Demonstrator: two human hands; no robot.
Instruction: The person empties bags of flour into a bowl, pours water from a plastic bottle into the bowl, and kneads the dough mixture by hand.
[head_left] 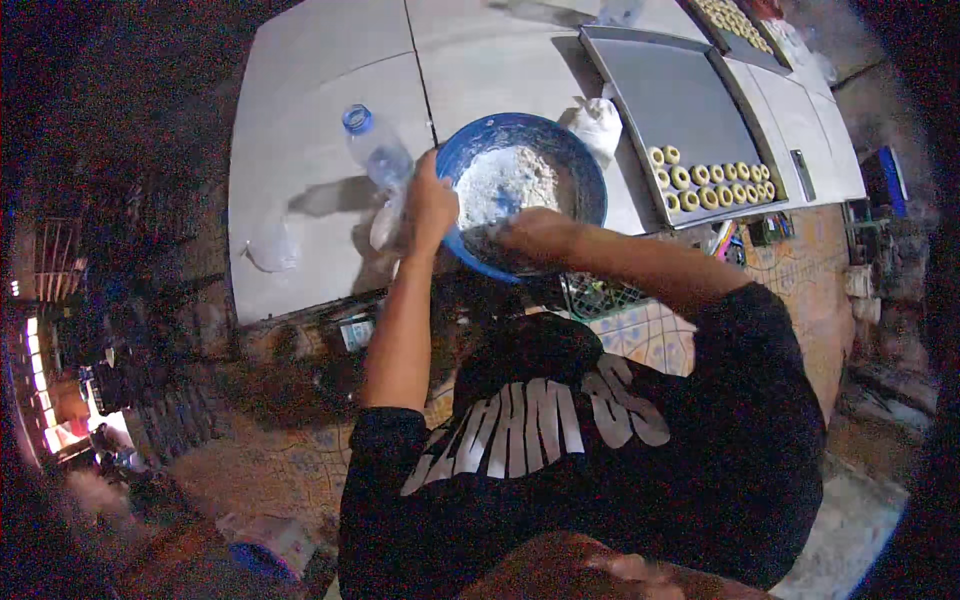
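Observation:
A round blue basin stands at the table's near edge. Inside it lies a mound of white flour, crumbly on its right side. My left hand is closed round the basin's left rim. My right hand reaches into the near part of the basin, at the flour; its fingers are blurred and partly hidden, so I cannot tell whether they hold anything. Just left of my left hand stands a clear plastic bottle with a blue cap. A small clear plastic bag lies beside that wrist.
A white bag sits right of the basin. Beyond it, a large metal tray carries rows of ring-shaped dough pieces; another filled tray is farther back. A crumpled plastic bag lies at left. Below the table is a green crate.

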